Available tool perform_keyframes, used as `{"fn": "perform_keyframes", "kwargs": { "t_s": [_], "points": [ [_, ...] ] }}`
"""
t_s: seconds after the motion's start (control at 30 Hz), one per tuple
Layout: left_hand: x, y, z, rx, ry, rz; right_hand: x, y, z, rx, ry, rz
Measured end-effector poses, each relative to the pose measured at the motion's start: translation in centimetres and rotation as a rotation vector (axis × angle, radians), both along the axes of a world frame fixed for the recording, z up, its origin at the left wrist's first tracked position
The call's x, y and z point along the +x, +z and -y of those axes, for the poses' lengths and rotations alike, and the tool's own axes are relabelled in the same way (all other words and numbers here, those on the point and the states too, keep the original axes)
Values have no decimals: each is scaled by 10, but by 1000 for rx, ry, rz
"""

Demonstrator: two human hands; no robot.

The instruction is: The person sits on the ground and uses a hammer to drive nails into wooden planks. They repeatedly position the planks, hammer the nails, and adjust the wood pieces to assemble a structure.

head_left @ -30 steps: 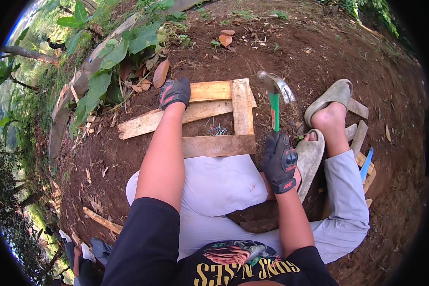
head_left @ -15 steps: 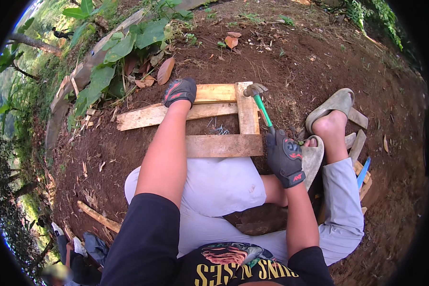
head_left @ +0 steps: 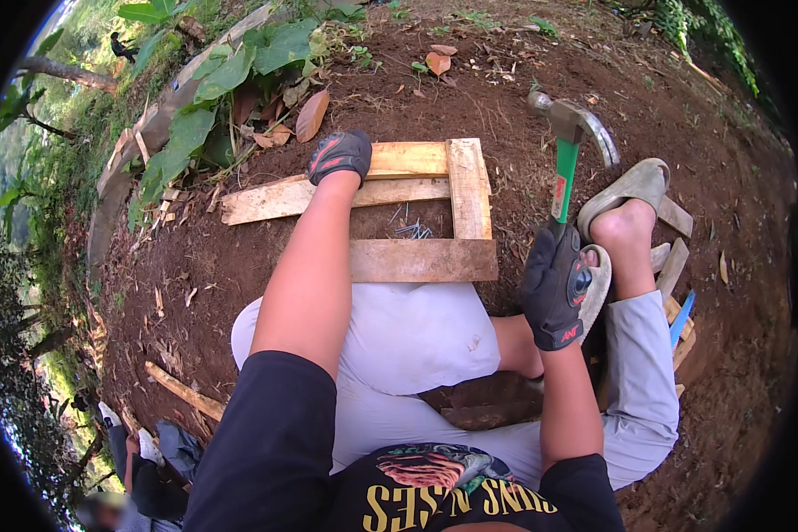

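My right hand, in a dark grey glove, is wrapped round the handle of a claw hammer. The hammer has a green grip and stands raised, its metal head up and clear of the wood. My gloved left hand is closed over the far wooden plank, its fingertips partly hidden. A short upright plank crosses the right ends of the others. The near plank lies against my knee, and a slanted plank runs out to the left. Several loose nails lie on the soil between the planks.
Wood offcuts and a blue blade-like piece lie by my sandalled foot on the right. Large leaves grow at the far left. A wood stick lies left of my knee. Another person is at the lower left.
My right hand has lifted the hammer up and to the right, away from the short plank's far end. My left hand keeps its hold on the far plank.
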State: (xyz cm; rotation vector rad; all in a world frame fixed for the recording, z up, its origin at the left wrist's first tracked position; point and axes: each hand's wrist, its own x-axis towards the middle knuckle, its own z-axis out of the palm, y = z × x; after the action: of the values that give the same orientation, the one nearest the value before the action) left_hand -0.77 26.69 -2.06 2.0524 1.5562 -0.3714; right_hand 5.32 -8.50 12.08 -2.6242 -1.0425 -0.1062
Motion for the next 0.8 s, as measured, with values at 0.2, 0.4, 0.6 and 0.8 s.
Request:
{"fn": "perform_keyframes", "kwargs": {
  "t_s": [0.2, 0.4, 0.6, 0.8],
  "points": [
    [6, 2, 4, 11, -8, -5, 1, -1, 1, -376, 5, -102],
    [8, 13, 9, -7, -36, -19, -5, -10, 3, -279, 68, -33],
    [-7, 5, 6, -32, 3, -8, -8, 16, -13, -118, -2, -16],
    [14, 21, 11, 84, -17, 39, -4, -11, -1, -317, -10, -194]
  ]
}}
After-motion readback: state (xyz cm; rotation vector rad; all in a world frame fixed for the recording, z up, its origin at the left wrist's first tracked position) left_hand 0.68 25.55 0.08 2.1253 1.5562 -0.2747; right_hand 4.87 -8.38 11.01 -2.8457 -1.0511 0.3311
